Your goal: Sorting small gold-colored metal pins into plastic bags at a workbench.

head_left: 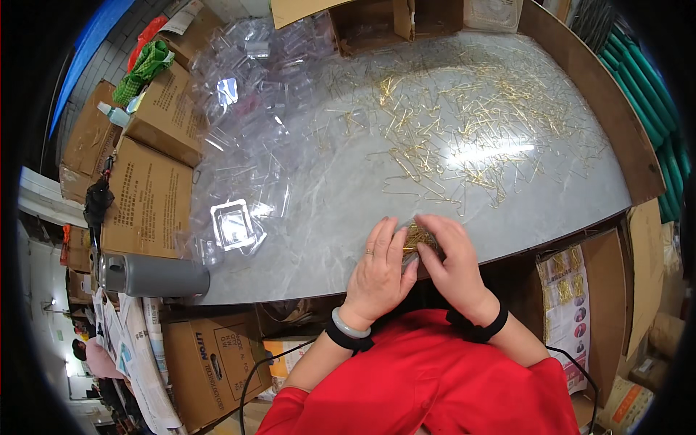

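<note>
Near the table's front edge, a small bundle of gold wire hooks (418, 236) is gathered between my two hands. My left hand (378, 272) presses against the bundle's left side, fingers together and thumb toward me. From the right, my right hand (457, 264) curls over it with fingers and thumb closed round it. Part of the bundle is hidden by the fingers. Beyond my hands, many loose gold wire hooks (464, 123) lie scattered over the right and far side of the grey marbled table (319, 239).
A heap of clear plastic packages (250, 138) covers the table's left side. Cardboard boxes (148, 196) and a grey cylinder (156, 275) stand at the left edge. A brown cardboard strip (616, 109) borders the right side. Below right, more hooks lie on printed paper (565, 312).
</note>
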Demonstrator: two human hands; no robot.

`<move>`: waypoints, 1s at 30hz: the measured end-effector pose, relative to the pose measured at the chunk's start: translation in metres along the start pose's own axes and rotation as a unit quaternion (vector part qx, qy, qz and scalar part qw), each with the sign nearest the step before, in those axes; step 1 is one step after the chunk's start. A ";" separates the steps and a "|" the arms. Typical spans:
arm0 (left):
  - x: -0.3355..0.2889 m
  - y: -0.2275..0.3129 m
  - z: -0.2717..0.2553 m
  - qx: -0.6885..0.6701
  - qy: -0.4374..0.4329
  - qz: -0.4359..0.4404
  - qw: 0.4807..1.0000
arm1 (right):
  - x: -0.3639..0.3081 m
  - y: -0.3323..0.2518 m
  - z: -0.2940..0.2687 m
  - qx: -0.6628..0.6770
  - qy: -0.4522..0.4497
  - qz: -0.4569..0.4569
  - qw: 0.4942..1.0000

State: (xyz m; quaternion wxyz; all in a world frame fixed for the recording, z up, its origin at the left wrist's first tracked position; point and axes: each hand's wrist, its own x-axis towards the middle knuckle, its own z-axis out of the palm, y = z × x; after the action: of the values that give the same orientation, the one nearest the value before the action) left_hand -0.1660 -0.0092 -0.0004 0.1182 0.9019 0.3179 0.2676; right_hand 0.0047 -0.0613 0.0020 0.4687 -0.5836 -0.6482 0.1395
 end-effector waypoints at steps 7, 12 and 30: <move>-0.001 0.001 0.001 -0.025 0.006 -0.009 1.000 | -0.001 -0.007 -0.009 -0.004 0.065 0.069 0.996; -0.001 0.001 0.000 0.001 0.001 -0.001 1.000 | 0.000 -0.003 -0.012 -0.062 0.020 0.008 0.998; -0.003 0.000 0.000 -0.015 0.020 -0.010 1.000 | 0.014 0.009 -0.016 0.032 -0.023 0.009 0.999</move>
State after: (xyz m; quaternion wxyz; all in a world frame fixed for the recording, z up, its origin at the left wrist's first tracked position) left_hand -0.1680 -0.0110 -0.0015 0.1280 0.8912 0.3248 0.2896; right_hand 0.0245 -0.0520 0.0097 0.4712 -0.5706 -0.6487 0.1775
